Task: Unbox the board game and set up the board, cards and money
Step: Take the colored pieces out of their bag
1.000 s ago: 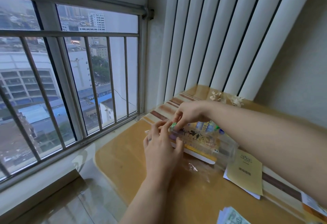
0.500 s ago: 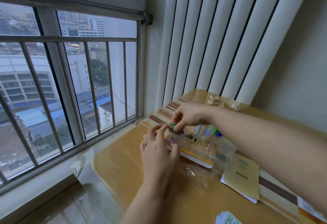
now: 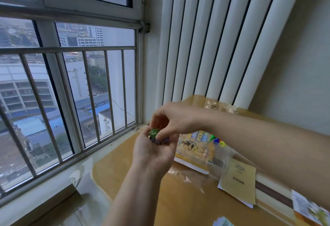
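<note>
Filling the left of the view, a barred window (image 3: 71, 100) looks over city buildings, with a white ribbed radiator (image 3: 214, 38) beside it. Below both lies the wooden desk (image 3: 114, 168). On it, near the radiator, sits the clear game box (image 3: 196, 149) with yellow printed contents, and coloured pawns (image 3: 217, 141) show at its far end. A tan booklet (image 3: 239, 179) lies just beside the box, and a stack of play money (image 3: 223, 223) pokes in at the bottom edge. Raised in front of the box, the left hand (image 3: 153, 156) is cupped palm up, fingers curled round small purple pieces (image 3: 161, 141). The right hand (image 3: 171, 118) reaches over it, fingers pinching a green token (image 3: 154, 133) just above the purple ones
</note>
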### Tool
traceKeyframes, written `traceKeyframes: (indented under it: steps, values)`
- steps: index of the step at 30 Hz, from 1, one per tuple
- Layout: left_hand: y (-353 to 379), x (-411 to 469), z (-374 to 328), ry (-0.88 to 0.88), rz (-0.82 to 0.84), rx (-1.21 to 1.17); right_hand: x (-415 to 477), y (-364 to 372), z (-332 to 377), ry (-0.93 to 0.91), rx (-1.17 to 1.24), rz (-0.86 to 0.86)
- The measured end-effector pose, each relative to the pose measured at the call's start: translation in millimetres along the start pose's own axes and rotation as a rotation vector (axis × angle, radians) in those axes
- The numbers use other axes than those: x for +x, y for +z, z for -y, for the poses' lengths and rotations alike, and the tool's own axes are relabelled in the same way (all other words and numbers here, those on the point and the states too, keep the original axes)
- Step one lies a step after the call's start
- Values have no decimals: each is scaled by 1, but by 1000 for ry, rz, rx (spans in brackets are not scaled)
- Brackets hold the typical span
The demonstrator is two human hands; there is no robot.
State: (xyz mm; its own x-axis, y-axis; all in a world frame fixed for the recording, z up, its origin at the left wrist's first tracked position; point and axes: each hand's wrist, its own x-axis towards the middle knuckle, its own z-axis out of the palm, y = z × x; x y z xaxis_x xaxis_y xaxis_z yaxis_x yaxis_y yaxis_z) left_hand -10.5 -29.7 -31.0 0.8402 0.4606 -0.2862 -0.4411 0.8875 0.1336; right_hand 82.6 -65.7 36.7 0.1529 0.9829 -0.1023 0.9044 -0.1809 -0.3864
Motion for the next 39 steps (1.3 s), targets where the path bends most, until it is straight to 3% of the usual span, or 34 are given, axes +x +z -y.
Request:
traceKeyframes:
  steps: [5,7,11,18,27,35,39]
  values:
    - [-5,5,-8,7,-99,-92,2,-9,-7,11,117,-93]
    - [-12,7,-11,55,-172,-70,7,-11,-22,87,-2,-156]
    - [-27,11,-5,64,-293,-79,19,11,-48,234,-316,80]
    - [-41,16,16,-8,-327,-62,40,32,-55,315,-381,245]
    - [-37,19,25,-22,-300,-67,41,33,-63,326,-179,250]
    - [-41,14,11,18,-319,-85,21,-4,-62,271,78,-27]
    - [-36,9,13,40,-283,-99,9,-10,-33,153,75,60]
